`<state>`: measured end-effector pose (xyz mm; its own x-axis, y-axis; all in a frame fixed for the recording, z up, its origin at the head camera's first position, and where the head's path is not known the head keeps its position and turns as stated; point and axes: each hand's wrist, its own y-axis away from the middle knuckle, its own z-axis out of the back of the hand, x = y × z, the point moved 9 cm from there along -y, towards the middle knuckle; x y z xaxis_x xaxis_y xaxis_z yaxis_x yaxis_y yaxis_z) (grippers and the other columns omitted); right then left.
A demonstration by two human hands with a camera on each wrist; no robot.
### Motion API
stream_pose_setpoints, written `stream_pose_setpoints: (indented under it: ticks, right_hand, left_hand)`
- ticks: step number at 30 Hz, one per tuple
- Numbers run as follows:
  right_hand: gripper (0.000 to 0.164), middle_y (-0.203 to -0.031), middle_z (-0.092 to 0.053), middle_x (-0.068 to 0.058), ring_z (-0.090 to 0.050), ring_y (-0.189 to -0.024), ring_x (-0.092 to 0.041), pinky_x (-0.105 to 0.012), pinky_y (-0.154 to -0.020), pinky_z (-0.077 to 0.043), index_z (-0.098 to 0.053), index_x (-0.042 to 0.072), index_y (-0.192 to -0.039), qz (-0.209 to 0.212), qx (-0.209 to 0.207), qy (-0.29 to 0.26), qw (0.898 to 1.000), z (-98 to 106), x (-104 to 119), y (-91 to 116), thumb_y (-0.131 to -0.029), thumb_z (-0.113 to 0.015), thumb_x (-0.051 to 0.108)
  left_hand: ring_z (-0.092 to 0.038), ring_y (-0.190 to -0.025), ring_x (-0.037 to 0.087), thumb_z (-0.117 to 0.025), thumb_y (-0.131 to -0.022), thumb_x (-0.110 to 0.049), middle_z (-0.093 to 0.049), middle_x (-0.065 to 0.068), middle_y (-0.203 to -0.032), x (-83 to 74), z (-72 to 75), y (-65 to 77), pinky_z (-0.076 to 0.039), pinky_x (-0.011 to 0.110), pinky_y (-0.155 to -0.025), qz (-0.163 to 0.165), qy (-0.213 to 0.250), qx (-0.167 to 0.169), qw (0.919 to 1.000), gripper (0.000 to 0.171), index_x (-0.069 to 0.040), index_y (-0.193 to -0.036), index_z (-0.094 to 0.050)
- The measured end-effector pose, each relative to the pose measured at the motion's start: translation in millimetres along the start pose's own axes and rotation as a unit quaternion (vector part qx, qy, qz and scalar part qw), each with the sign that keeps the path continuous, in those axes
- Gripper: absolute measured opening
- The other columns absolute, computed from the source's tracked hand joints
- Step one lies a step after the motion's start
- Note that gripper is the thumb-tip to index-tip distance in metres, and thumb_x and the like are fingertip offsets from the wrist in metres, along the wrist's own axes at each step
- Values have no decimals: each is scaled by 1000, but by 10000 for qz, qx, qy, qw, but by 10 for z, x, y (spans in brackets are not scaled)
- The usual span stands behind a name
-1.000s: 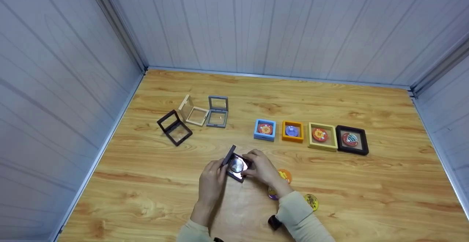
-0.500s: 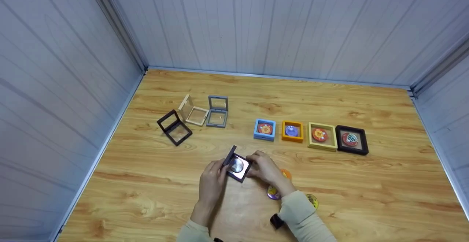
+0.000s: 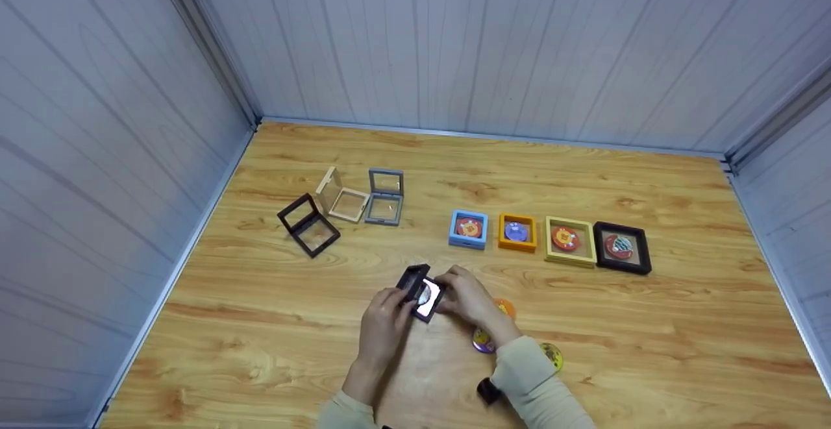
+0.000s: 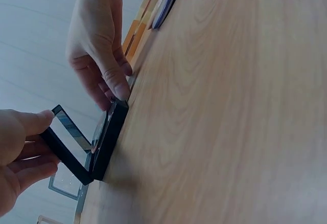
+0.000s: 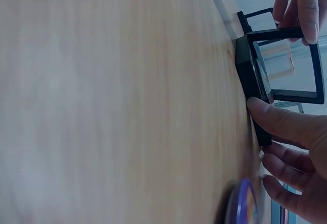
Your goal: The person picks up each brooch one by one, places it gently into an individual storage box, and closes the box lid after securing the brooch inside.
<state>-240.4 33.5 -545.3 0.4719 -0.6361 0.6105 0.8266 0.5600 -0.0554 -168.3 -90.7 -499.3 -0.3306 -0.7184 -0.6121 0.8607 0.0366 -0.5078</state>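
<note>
A small black hinged display frame [image 3: 410, 278] with clear windows stands half folded on the table, a round shiny disc [image 3: 424, 295] lying in its base. My left hand [image 3: 382, 325] pinches the tilted lid between thumb and fingers, plainest in the left wrist view, where the lid leans over the base [image 4: 110, 142]. On the base's far edge, my right hand [image 5: 306, 142] grips with its thumb on one side and fingers on the other. Beside my right forearm lie an orange round badge [image 3: 506, 307], a purple-edged badge [image 3: 482, 341] and a yellow badge [image 3: 552, 355].
At the left stand unfolded frames in black [image 3: 315, 235], beige [image 3: 350, 205] and grey [image 3: 384, 209]. To the right, a row of folded frames with discs inside runs blue [image 3: 468, 242], orange [image 3: 517, 245], yellow [image 3: 570, 260] and black [image 3: 643, 247]. Pale panels [image 3: 454, 46] wall the table.
My left hand has moved slightly right, tipping the black frame's lid down over the disc. My right hand has shifted its fingers off the disc to the base's edge.
</note>
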Motion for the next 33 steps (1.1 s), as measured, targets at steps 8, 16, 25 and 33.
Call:
stream_pose_setpoints:
  ticks: [8, 16, 25, 33]
  right_hand:
    - [38, -87, -52, -6, -51, -79, -20, -35, -73, -44, -63, -1, -95, 252, -230, 22, 9994, 28, 24, 2, -63, -77, 15]
    - [34, -86, -53, -5, -51, -79, -20, -34, -73, -44, -64, 1, -90, 365, -339, 5, 9988, 32, 24, 5, -64, -77, 17]
    - [37, -87, -52, -6, -51, -79, -20, -35, -73, -44, -64, 0, -94, 225, -224, -21, 9995, 45, -3, -2, -64, -77, 16]
    - [38, -87, -53, -5, -51, -79, -19, -34, -72, -44, -65, 1, -97, 99, -121, -22, 9999, 43, -12, -2, -64, -77, 16]
  left_hand:
    - [-57, -80, 20, -73, -69, -8, -60, 7, -86, -76, -100, 35, -50, 31, -71, -201, -67, 229, 9995, 19, 2, -84, -67]
    - [-53, -81, 17, -74, -67, -10, -56, 1, -81, -107, -202, 54, -48, 31, -72, -313, -73, 507, 9982, 13, -2, -76, -68]
    - [-52, -79, 17, -75, -65, -11, -56, 1, -78, -153, -257, 46, -48, 30, -69, -542, -368, 647, 9958, 12, -5, -72, -67]
    - [-51, -77, 18, -75, -64, -9, -55, 1, -76, -184, -318, 74, -47, 30, -65, -614, -566, 854, 9928, 11, -5, -69, -66]
